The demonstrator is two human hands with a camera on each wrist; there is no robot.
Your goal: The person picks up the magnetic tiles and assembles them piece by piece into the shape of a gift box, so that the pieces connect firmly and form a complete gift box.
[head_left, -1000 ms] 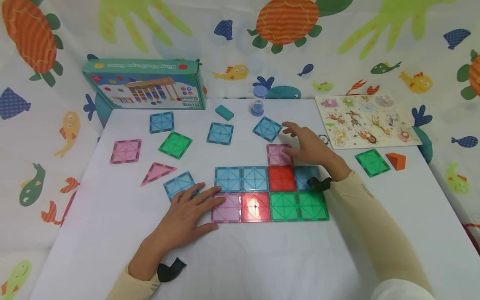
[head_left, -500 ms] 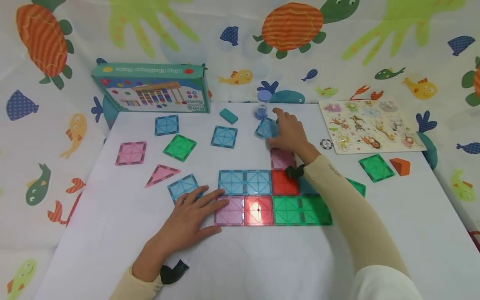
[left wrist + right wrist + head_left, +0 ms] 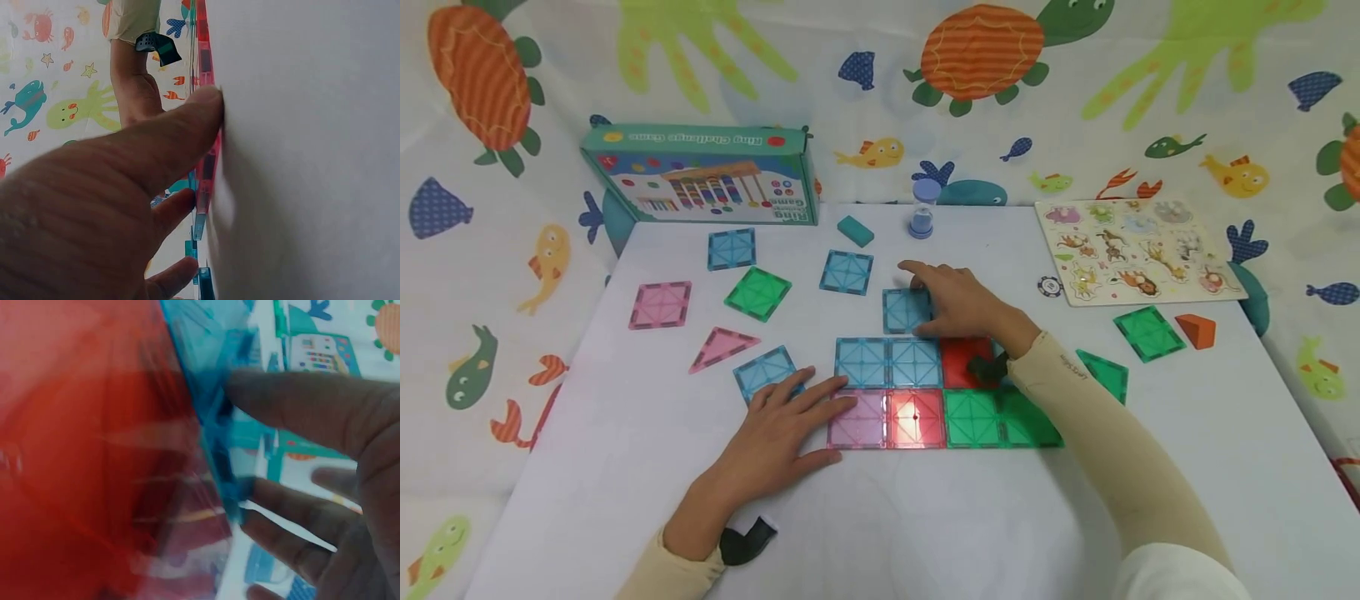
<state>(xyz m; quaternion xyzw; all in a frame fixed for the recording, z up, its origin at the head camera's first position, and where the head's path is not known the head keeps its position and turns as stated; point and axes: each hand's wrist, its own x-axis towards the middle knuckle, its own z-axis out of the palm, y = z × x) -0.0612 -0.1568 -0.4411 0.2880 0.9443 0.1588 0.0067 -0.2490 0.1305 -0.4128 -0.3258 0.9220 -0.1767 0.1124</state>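
My right hand (image 3: 966,307) pinches a blue square magnetic tile (image 3: 904,312) between thumb and fingers, just behind a joined block of tiles. In the right wrist view that blue tile (image 3: 215,425) shows between the thumb and the fingertips. Two blue tiles (image 3: 861,363) and a red tile (image 3: 958,360) make up part of the block's back row. The front row has a purple-pink tile (image 3: 859,419), a lit red tile (image 3: 915,419) and green tiles (image 3: 972,418). My left hand (image 3: 767,442) lies with fingers spread, fingertips on the purple-pink tile and near a loose blue tile (image 3: 763,372).
Loose tiles lie left and behind: pink square (image 3: 659,305), pink triangle (image 3: 722,347), green (image 3: 757,293), blue (image 3: 846,272). A game box (image 3: 700,177), sand timer (image 3: 922,208) and animal puzzle board (image 3: 1138,250) stand or lie at the back. An orange wedge (image 3: 1197,332) is right.
My right hand reached to the loose blue tile near the sand timer, took it and brought it forward and left to the block's back edge. My left hand stayed put.
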